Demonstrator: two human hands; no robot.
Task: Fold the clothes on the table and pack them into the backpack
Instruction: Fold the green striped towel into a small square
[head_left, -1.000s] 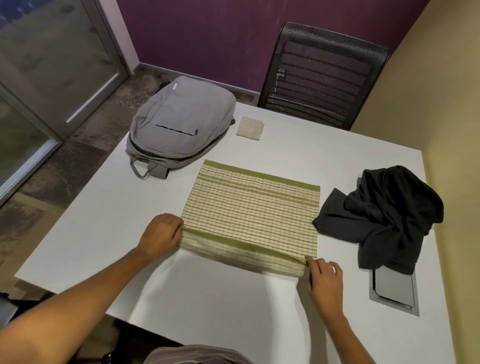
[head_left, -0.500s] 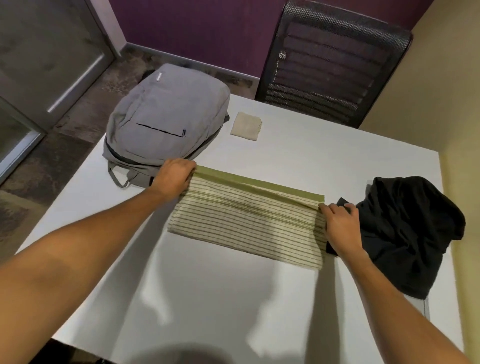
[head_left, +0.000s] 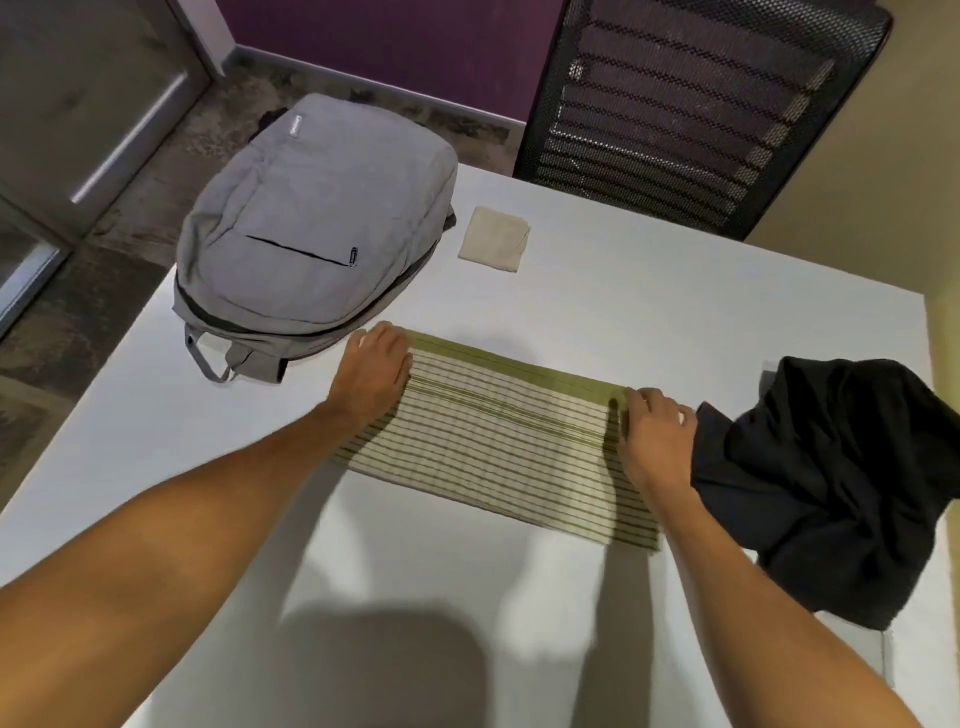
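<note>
On table (head_left: 649, 291): both hands flat, pressing striped cloth (head_left: 498, 441); backpack (head_left: 311, 244) label unreadable.

Bench (head_left: 649, 291): smooth, matt white. Striped cloth (head_left: 498, 447): thin woven fabric, green-banded edge. Backpack (head_left: 311, 228): grey matt canvas-like fabric. Dark garment (head_left: 831, 483): soft, crumpled knit. Chair back (head_left: 691, 98): black mesh.

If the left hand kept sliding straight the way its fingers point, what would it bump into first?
Probably the grey backpack: the left hand rests on the striped cloth, fingers aimed at the backpack's near edge, though depth is unclear.
</note>
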